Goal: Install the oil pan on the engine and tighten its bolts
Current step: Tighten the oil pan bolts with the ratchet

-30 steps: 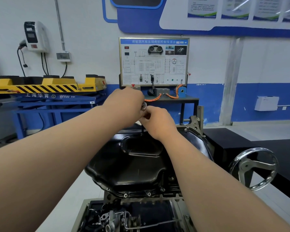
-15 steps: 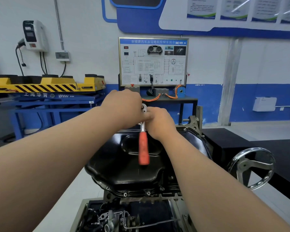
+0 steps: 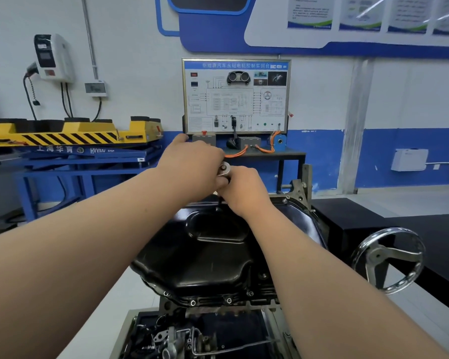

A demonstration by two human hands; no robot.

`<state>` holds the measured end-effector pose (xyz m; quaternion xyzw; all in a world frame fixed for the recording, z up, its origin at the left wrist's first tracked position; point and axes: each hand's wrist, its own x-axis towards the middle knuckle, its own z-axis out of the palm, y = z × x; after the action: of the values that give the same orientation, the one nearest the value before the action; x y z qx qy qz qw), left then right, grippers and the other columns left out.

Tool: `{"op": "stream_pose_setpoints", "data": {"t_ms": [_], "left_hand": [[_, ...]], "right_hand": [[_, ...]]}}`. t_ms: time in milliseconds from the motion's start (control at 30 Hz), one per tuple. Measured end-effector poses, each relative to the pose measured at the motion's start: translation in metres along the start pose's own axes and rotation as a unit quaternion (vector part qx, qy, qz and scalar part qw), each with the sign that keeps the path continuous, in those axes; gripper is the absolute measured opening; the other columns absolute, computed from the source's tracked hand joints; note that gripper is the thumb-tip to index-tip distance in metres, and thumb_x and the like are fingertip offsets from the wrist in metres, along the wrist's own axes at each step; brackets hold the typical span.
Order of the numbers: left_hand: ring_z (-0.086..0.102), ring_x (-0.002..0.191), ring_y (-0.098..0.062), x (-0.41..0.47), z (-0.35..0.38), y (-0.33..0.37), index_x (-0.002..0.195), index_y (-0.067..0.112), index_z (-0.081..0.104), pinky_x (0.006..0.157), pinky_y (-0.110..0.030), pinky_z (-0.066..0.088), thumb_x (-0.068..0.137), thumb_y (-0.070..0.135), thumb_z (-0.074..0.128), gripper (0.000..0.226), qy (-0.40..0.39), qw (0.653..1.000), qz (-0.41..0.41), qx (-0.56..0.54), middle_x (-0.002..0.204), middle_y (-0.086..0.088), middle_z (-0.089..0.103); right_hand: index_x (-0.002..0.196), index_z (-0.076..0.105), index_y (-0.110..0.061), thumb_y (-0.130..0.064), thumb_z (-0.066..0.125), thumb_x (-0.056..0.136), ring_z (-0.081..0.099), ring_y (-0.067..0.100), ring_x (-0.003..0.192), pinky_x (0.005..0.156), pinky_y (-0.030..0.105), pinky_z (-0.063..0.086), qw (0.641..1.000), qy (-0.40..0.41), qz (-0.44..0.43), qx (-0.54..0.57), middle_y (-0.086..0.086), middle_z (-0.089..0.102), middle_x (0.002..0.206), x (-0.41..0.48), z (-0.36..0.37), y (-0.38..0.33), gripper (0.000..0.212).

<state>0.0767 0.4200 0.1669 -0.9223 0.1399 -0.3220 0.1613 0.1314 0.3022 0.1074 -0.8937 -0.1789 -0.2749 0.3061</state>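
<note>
– Locating the oil pan: where does it sit, and on which axis?
– It sits on the engine, at the centre of the view, sump face up. The long axis runs from the viewer toward the far wall, deep end near, shallow end far.
– Material and form?
– Glossy black pressed metal with rounded corners and an oval recess in the top face. Bright bolts sit in the near flange.
– Tool?
– A ratchet. Its round chrome head faces up and its dark shaft stands vertical at the pan's far edge. The handle is hidden.
– Hands?
– Right hand: fingers curled, pinching the ratchet just under the head. Left hand: against the head, back toward the camera. Its grip cannot be told.
</note>
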Motion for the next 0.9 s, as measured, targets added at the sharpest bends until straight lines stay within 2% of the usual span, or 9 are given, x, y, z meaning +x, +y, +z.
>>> {"op": "stream_pose_setpoints", "data": {"t_ms": [67,133,233,333,400,533,700,800,900], "left_hand": [[0.045,0.067,-0.015,0.000,0.002,0.004,0.084,0.019,0.058,0.087,-0.037,0.035,0.086,0.054,0.046,0.037,-0.010,1.000,-0.021,-0.018,0.066,0.005,0.048],[0.041,0.065,-0.015,0.000,0.002,0.008,0.082,0.019,0.057,0.075,-0.034,0.030,0.088,0.051,0.047,0.034,-0.011,0.998,-0.035,-0.045,0.066,0.004,0.046],[0.052,0.087,-0.021,0.002,-0.001,0.007,0.108,0.026,0.061,0.082,-0.036,0.034,0.090,0.030,0.052,0.020,-0.013,0.999,-0.018,-0.048,0.089,0.003,0.062],[0.052,0.104,-0.023,0.004,-0.001,-0.004,0.120,0.039,0.058,0.092,-0.037,0.034,0.089,0.016,0.053,0.039,0.000,1.000,0.006,-0.027,0.108,0.005,0.065],[0.050,0.109,-0.023,0.004,0.002,-0.008,0.124,0.040,0.055,0.096,-0.037,0.032,0.090,0.020,0.053,0.040,0.021,0.999,0.024,-0.013,0.114,0.006,0.064],[0.053,0.090,-0.022,0.002,0.005,-0.006,0.115,0.023,0.055,0.095,-0.037,0.033,0.089,0.049,0.050,0.037,0.048,0.997,-0.016,-0.050,0.092,0.005,0.063],[0.043,0.063,-0.014,0.004,0.004,0.001,0.082,0.018,0.058,0.067,-0.032,0.027,0.086,0.056,0.051,0.039,0.036,0.995,-0.061,-0.064,0.064,0.006,0.046],[0.053,0.081,-0.020,0.008,0.001,0.007,0.103,0.023,0.061,0.082,-0.035,0.035,0.090,0.035,0.053,0.019,0.027,0.998,-0.010,-0.060,0.082,0.004,0.058],[0.052,0.107,-0.020,0.008,0.003,0.006,0.117,0.035,0.058,0.100,-0.034,0.028,0.090,0.021,0.053,0.031,0.032,0.998,0.041,-0.036,0.111,0.007,0.064]], "right_hand": [[0.066,0.054,-0.022,-0.015,0.053,0.079,0.057,0.023,0.068,0.055,0.034,0.048,1.000,-0.015,-0.009,-0.019,0.003,0.062,0.072,0.000,0.000,0.001,0.015],[0.069,0.055,-0.019,-0.013,0.051,0.078,0.056,0.023,0.066,0.054,0.035,0.048,1.000,-0.012,-0.012,-0.005,0.002,0.062,0.071,0.000,0.001,0.002,0.012],[0.073,0.058,-0.025,-0.022,0.056,0.081,0.057,0.018,0.068,0.056,0.031,0.047,0.999,-0.006,-0.013,0.036,-0.003,0.063,0.075,-0.001,0.003,0.003,0.009],[0.093,0.065,-0.024,-0.026,0.059,0.086,0.060,0.016,0.080,0.068,0.033,0.052,0.999,-0.008,-0.024,0.033,-0.004,0.067,0.090,0.001,0.005,0.004,0.009],[0.094,0.064,-0.024,-0.025,0.059,0.087,0.059,0.017,0.080,0.068,0.032,0.052,0.999,0.002,-0.022,0.030,-0.003,0.066,0.090,0.001,0.005,0.005,0.009],[0.077,0.054,-0.025,-0.027,0.056,0.086,0.056,0.018,0.068,0.055,0.030,0.047,0.999,0.016,-0.003,0.028,-0.003,0.060,0.076,0.001,0.004,0.005,0.010],[0.068,0.047,-0.022,-0.023,0.052,0.082,0.051,0.018,0.060,0.047,0.028,0.039,1.000,0.002,0.011,0.016,-0.004,0.054,0.068,0.000,0.003,0.003,0.014],[0.069,0.047,-0.027,-0.024,0.054,0.083,0.055,0.016,0.064,0.052,0.028,0.044,1.000,-0.002,0.001,0.020,-0.007,0.056,0.070,0.000,0.002,0.003,0.016],[0.076,0.052,-0.026,-0.025,0.056,0.085,0.059,0.016,0.071,0.059,0.030,0.048,1.000,-0.015,-0.010,0.026,-0.005,0.063,0.080,0.001,0.003,0.003,0.010]]}}
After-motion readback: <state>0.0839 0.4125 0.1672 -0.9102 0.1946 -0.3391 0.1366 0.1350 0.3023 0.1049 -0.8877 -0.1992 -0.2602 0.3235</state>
